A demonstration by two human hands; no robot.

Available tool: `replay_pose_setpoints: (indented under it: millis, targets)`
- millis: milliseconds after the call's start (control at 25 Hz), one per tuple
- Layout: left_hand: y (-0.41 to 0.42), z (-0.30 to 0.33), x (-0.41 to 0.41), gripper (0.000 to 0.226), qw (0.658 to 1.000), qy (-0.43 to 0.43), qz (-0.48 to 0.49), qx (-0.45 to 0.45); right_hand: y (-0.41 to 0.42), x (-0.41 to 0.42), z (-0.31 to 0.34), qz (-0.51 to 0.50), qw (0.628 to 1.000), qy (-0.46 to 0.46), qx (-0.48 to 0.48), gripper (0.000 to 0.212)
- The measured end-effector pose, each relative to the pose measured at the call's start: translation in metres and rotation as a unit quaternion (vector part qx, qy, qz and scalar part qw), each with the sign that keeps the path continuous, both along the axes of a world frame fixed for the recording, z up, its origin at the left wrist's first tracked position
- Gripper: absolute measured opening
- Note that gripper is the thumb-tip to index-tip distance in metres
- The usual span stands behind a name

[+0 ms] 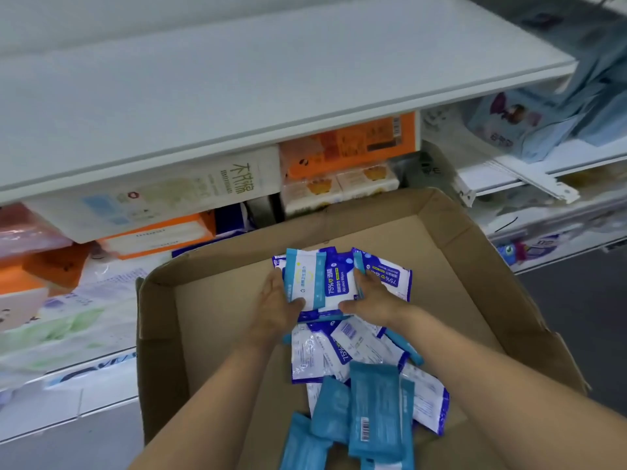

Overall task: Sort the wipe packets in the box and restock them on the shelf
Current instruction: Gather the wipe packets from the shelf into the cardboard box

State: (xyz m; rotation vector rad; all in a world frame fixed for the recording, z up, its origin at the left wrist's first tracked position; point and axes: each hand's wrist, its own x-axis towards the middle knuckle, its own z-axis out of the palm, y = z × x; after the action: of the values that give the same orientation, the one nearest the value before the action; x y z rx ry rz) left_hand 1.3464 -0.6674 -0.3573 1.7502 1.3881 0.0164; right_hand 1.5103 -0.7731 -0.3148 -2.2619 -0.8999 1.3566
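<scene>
An open cardboard box holds many wipe packets. Both hands hold a small stack of white-and-blue alcohol wipe packets above the box floor. My left hand grips the stack's left edge, with its thumb on top. My right hand grips the right edge, and more packets of the same kind fan out behind it. A loose pile lies nearer to me: white-and-dark-blue packets face down and several teal packets.
A wide white shelf board juts out above the box. Under it stand tissue packs and orange cartons. More soft packs fill the lower left shelf. Shelves at the right hold blue packages. Grey floor shows at the right.
</scene>
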Motion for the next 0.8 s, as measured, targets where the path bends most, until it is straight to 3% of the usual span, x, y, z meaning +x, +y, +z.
replay_pose_setpoints:
  millis: [160,400,560,800]
  targets:
    - [-0.001,0.025,-0.011,0.076,0.998,0.019,-0.045,0.04,-0.002,-0.006,0.026,0.066,0.995,-0.063,-0.028,0.082]
    - [-0.052,0.11,-0.055,0.081,0.957,0.081,-0.145,0.24,-0.031,-0.045,0.106,0.157,0.954,-0.234,0.1,0.075]
    - [-0.097,0.177,-0.094,0.076,0.928,0.043,-0.093,0.358,-0.074,-0.08,0.156,0.177,0.92,-0.295,0.19,0.068]
    - [-0.182,0.249,-0.175,0.068,0.857,-0.036,-0.008,0.514,-0.143,-0.148,0.218,0.151,0.857,-0.296,0.393,0.057]
